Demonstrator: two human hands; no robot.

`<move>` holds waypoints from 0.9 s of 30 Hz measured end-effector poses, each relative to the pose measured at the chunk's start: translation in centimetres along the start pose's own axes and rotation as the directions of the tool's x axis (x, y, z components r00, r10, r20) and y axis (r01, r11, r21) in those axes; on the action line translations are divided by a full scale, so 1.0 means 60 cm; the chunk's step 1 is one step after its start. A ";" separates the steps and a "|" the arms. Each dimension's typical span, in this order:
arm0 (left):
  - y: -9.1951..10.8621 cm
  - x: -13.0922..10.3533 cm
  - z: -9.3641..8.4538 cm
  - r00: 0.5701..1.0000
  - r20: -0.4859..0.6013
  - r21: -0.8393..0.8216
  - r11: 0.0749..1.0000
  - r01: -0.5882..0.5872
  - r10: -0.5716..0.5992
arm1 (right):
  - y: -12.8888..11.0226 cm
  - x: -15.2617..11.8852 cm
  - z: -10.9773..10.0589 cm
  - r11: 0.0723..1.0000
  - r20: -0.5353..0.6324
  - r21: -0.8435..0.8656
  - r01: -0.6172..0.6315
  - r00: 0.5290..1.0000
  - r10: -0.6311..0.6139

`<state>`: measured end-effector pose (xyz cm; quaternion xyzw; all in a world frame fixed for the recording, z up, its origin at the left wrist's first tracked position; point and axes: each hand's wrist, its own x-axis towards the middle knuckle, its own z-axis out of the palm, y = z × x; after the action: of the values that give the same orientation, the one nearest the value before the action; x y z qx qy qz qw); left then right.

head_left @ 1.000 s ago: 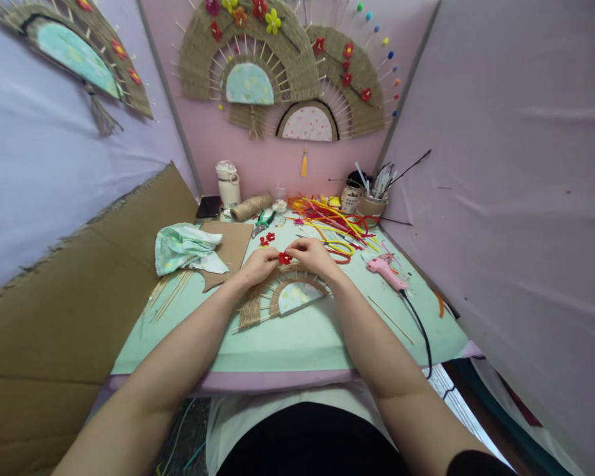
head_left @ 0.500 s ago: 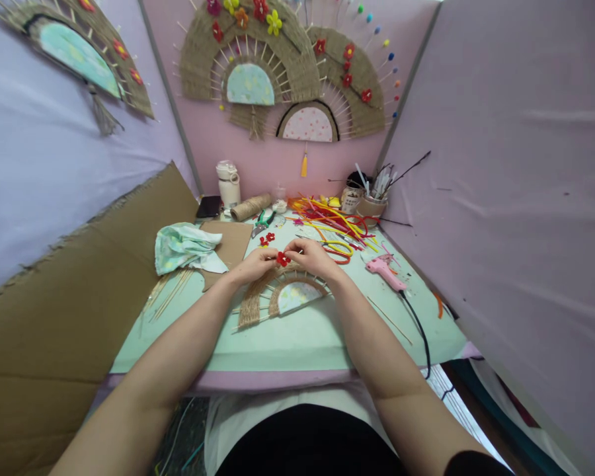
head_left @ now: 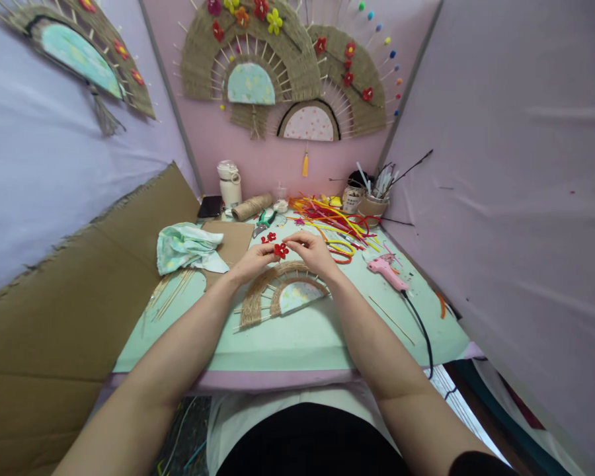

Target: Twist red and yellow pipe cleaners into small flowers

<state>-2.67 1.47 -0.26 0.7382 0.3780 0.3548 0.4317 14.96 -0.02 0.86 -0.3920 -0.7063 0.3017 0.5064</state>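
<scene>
Between the fingers of my left hand (head_left: 255,260) is a small red flower (head_left: 281,250), held just above the far edge of a twine-woven fan (head_left: 252,304). My right hand (head_left: 311,250) is close to the flower's right side, thumb and fingertips drawn together; whether anything tiny is between them I cannot make out. The fan lies flat on the table under my wrists, with thin sticks as ribs and a pale patterned half-round (head_left: 297,295) at its centre. Just beyond my left hand lie more red flowers (head_left: 268,237).
Right of my arms lies a pink glue gun (head_left: 387,272) with a black cord. Scissors (head_left: 341,250) and pipe cleaners (head_left: 327,217) lie behind my right hand. Patterned cloth (head_left: 186,248) and thin sticks (head_left: 174,294) are at left. A white bottle (head_left: 229,184) stands at the back.
My right hand has drawn slightly up and away from the red flower, leaving a small gap. The flower, in my left hand, has risen a little and shows its face more.
</scene>
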 end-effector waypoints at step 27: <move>-0.016 0.004 0.006 0.989 -0.084 0.183 0.978 -0.102 0.119 | 0.015 -0.009 0.014 0.935 0.092 0.129 -0.330 0.943 0.320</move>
<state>-2.50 1.89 -1.21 0.7761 0.3864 0.3777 0.3252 14.48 -0.03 -0.41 -0.4555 -0.6255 0.4444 0.4515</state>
